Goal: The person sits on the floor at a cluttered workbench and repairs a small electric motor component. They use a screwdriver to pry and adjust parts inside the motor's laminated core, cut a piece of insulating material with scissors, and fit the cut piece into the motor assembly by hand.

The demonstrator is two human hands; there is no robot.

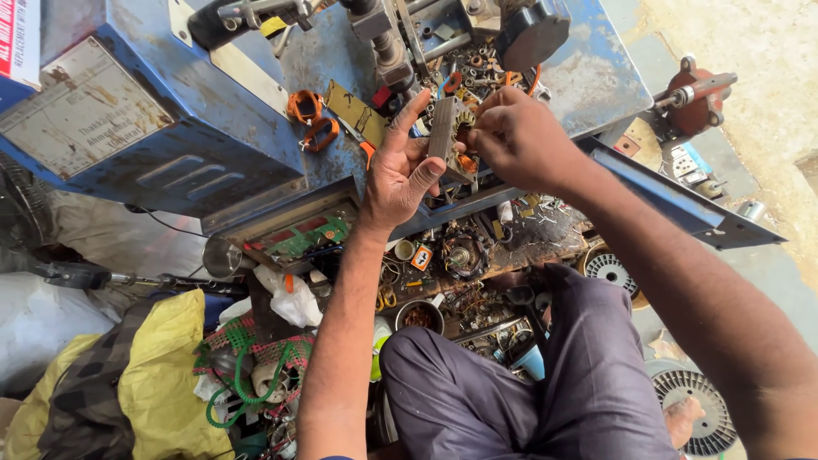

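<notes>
Partly hidden: stator (pixel 445 128) btwn both hands.

You are looking down on a worn blue metal machine (pixel 170 128) with scratched paint and a pale, rusted plate (pixel 81 106) riveted to its side. Below it a cluttered shelf (pixel 477 255) holds wire scraps, small tins and a green circuit board (pixel 302 237). To your left lie a yellow cloth (pixel 162 375) and a white sack (pixel 34 324) — beside them, a tangle of green cord (pixel 247 375). The concrete floor (pixel 750 77) at upper right is pale and rough — lit by flat daylight. A white fan wheel (pixel 694 409) lies at lower right.
</notes>
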